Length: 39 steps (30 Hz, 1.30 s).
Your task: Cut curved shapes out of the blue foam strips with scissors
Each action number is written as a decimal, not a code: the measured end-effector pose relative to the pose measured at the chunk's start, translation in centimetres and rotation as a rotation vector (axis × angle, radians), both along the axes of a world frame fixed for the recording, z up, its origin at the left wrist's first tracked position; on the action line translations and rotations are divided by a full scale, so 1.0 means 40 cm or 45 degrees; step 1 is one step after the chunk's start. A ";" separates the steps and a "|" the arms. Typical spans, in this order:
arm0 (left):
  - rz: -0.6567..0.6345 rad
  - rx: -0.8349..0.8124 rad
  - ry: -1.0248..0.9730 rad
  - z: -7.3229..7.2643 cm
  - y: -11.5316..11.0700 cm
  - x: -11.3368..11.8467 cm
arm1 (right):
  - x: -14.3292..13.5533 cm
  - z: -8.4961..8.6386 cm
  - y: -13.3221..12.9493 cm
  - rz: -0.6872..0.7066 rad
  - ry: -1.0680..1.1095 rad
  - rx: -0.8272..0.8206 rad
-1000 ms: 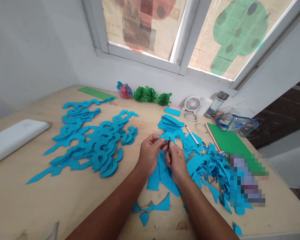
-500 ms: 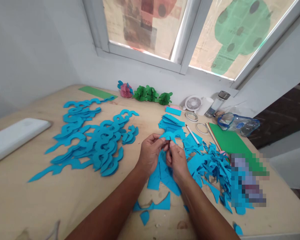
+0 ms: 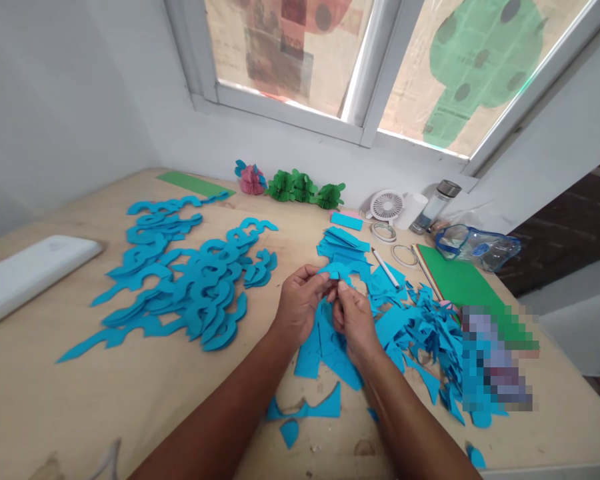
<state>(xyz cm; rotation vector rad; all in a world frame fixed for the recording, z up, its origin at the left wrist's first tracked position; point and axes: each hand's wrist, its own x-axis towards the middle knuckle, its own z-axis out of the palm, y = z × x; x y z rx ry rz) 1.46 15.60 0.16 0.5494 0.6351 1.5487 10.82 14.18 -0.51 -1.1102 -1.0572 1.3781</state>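
Note:
Both hands meet in front of me over the table. My left hand [image 3: 303,300] pinches a small curved blue paper piece [image 3: 335,269] between thumb and fingers. Close against it, my right hand [image 3: 354,317] is closed with its fingertips at the lower right edge of the same paper. A small dark line shows at the fingertips; what it is I cannot make out. Beneath the hands lie flat blue paper sheets [image 3: 307,357]. Wavy cut blue paper strips [image 3: 210,280] are piled in overlapping rows to the left.
Blue paper scraps [image 3: 430,327] are heaped at right, near green sheets [image 3: 475,287]. A white pen [image 3: 385,268], rolls of tape [image 3: 404,256], a small fan [image 3: 386,207], a bottle [image 3: 436,207] and a clear pouch [image 3: 480,248] stand or lie behind. A white object [image 3: 35,277] rests at left.
The blue paper at my fingertips has turned slightly, and less of its right part shows above my right hand. Both hands stay nearly in place.

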 end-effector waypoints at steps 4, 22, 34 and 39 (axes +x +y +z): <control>-0.006 -0.013 0.016 0.001 0.000 -0.002 | 0.000 -0.001 -0.001 -0.010 -0.007 -0.002; -0.006 -0.017 0.064 0.001 0.004 -0.009 | 0.002 0.002 0.000 0.009 -0.003 0.011; 0.113 -0.014 0.288 0.006 0.010 -0.032 | 0.014 -0.004 0.006 -0.013 -0.087 0.046; 0.084 -0.009 0.467 0.012 0.012 -0.055 | 0.018 -0.005 0.007 -0.010 -0.119 0.064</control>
